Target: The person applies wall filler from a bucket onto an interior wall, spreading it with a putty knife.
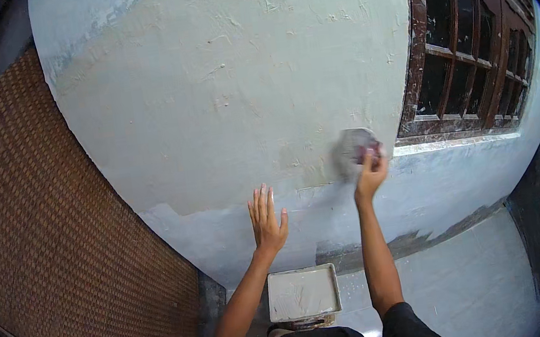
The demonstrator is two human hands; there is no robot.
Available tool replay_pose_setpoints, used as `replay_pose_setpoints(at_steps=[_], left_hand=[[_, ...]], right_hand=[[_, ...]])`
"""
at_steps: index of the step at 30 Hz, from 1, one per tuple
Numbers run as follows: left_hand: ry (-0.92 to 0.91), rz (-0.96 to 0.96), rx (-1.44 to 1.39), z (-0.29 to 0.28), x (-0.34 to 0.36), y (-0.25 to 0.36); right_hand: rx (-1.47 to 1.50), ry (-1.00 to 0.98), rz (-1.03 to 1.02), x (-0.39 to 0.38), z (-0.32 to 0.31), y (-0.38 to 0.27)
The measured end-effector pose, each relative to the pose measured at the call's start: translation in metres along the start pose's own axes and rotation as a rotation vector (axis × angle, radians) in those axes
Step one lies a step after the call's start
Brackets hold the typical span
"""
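The right hand (371, 175), at three o'clock from the middle of the view, has its fingers closed on a grey flat-bladed tool with a dark reddish grip (352, 141); motion blur softens it, so it looks like a putty scraper, though its exact shape is uncertain. The blade lies toward eleven o'clock from that hand, against a pale, ridged, plastered wall (213, 142). The left hand (267, 221), at six o'clock, is empty, its fingers straight and thumb apart, near the wall. Farther down at six o'clock sits an off-white rectangular container (336, 288) of creamy paste (302, 296). A brown wooden multi-pane window (499, 76) stands between two and three o'clock, a brown woven mat (68, 227) at nine.
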State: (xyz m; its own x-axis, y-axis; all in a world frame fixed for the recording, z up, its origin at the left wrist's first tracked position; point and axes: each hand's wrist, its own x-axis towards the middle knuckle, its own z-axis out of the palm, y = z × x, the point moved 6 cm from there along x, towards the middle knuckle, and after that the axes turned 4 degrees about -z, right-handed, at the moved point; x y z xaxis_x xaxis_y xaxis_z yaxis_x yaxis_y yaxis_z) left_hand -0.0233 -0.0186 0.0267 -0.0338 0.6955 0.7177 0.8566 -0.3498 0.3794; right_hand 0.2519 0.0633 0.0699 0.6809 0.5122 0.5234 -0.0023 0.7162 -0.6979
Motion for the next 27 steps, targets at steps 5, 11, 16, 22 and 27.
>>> replay_pose_setpoints(at_steps=[5,11,16,22,27], left_hand=[[-0.054,0.003,-0.052,0.013,0.002,0.018],[-0.015,0.0,0.049,-0.002,0.0,-0.006],[-0.014,0.044,0.007,0.005,0.01,0.013],[-0.032,0.08,-0.123,0.004,0.004,0.005],[-0.059,0.055,-0.147,0.008,0.006,0.021]], right_hand=[[-0.378,-0.446,-0.547,-0.026,0.058,-0.02],[-0.067,0.095,-0.097,0.015,0.006,-0.012],[-0.259,-0.344,-0.378,-0.027,0.058,-0.026],[-0.133,-0.025,0.058,0.003,0.018,-0.008],[-0.023,-0.064,-0.106,-0.009,0.019,-0.012]])
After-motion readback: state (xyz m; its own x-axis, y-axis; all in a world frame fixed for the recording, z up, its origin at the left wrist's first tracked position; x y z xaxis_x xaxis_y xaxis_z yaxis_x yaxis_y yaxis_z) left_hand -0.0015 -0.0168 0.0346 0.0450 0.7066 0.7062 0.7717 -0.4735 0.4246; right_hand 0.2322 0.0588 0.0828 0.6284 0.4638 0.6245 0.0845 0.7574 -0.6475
